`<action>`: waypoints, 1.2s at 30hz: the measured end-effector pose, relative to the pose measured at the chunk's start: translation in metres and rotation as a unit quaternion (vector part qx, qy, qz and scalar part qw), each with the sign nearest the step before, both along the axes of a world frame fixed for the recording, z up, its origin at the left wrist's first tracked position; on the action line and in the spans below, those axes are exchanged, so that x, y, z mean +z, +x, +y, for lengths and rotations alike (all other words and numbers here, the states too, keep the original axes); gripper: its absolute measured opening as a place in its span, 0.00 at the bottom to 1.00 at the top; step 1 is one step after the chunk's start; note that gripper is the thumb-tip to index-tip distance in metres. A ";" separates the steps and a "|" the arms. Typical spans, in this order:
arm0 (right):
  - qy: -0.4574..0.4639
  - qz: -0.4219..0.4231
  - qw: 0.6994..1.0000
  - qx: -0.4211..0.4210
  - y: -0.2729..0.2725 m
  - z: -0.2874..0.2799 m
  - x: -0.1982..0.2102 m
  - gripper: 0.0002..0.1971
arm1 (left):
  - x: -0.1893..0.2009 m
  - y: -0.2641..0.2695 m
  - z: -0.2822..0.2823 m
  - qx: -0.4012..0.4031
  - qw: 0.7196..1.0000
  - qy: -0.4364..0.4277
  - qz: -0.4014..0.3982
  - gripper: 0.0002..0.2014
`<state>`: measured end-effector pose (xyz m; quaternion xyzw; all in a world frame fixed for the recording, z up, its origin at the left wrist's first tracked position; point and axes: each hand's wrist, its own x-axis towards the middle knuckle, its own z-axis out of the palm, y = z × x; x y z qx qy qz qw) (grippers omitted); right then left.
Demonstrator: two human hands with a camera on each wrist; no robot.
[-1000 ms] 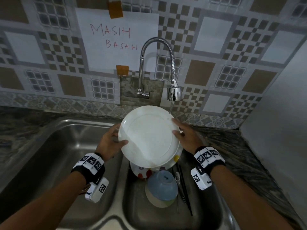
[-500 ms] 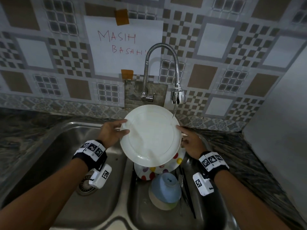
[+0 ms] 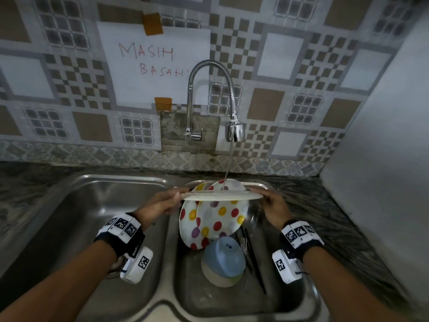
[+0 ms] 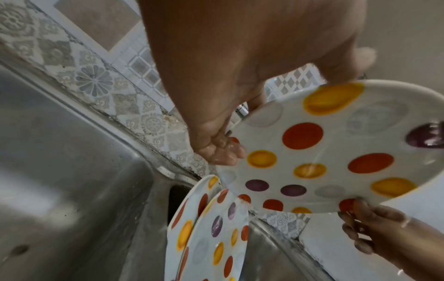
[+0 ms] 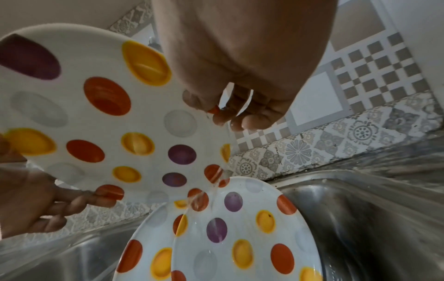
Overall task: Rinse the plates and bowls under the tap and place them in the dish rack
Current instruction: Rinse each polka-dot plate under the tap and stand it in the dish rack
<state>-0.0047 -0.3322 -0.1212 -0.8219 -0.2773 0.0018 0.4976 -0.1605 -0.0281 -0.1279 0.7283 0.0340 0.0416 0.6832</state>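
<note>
I hold a polka-dot plate (image 3: 221, 196) almost flat, edge-on in the head view, over the right basin. My left hand (image 3: 162, 203) grips its left rim and my right hand (image 3: 270, 203) grips its right rim. From the wrists its dotted face (image 4: 336, 148) (image 5: 96, 114) shows, turned downward. The tap (image 3: 234, 131) is running; its stream (image 3: 228, 163) comes down at the plate's far edge. Water runs off onto two dotted plates (image 3: 220, 219) (image 5: 240, 237) leaning in the basin. A blue bowl (image 3: 224, 256) lies upside down in front of them.
Dark cutlery (image 3: 250, 256) lies beside the bowl in the right basin. The left basin (image 3: 81, 217) holds only its drain. Dark stone counter (image 3: 336, 217) runs right to a white wall. A paper note hangs on the tiled wall behind the tap. No dish rack is in view.
The plate has tipped from facing me, white back up, to nearly flat and has dropped lower over the basin. Both hands kept hold of its rim and moved down with it.
</note>
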 end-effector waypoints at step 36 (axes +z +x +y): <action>-0.014 -0.075 0.946 -0.315 -0.210 -0.214 0.045 0.22 | 0.028 0.026 -0.197 -0.204 0.947 0.111 -0.222 0.26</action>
